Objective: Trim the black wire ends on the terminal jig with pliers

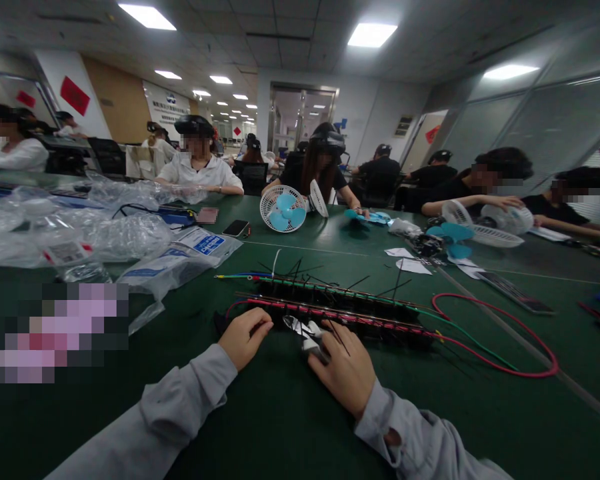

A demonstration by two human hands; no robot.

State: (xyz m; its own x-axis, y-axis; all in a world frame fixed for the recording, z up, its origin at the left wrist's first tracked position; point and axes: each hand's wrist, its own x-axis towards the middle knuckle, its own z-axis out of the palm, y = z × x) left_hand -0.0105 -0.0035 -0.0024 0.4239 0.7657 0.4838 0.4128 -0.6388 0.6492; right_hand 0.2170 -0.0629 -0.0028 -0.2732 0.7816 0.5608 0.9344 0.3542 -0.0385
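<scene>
A long black wiring assembly (325,313) lies across the table in front of me, with red and green wires running along it and thin black cable-tie tails sticking up. My left hand (244,339) is at its left end, thumb and forefinger pinched together; whatever they may hold is too small to make out. Closed around a white-and-grey tool (310,339) with a shiny tip is my right hand (347,367), at the near side of the assembly. The tool's kind is partly hidden by my fingers. A dark thin strip crosses the right fingers.
A red cable loop (555,363) extends right from the assembly. Clear plastic bags (185,257) lie at the left, near a phone (236,229). Across the green table (280,427) people handle fan parts, including a white fan cage with blue blades (283,209).
</scene>
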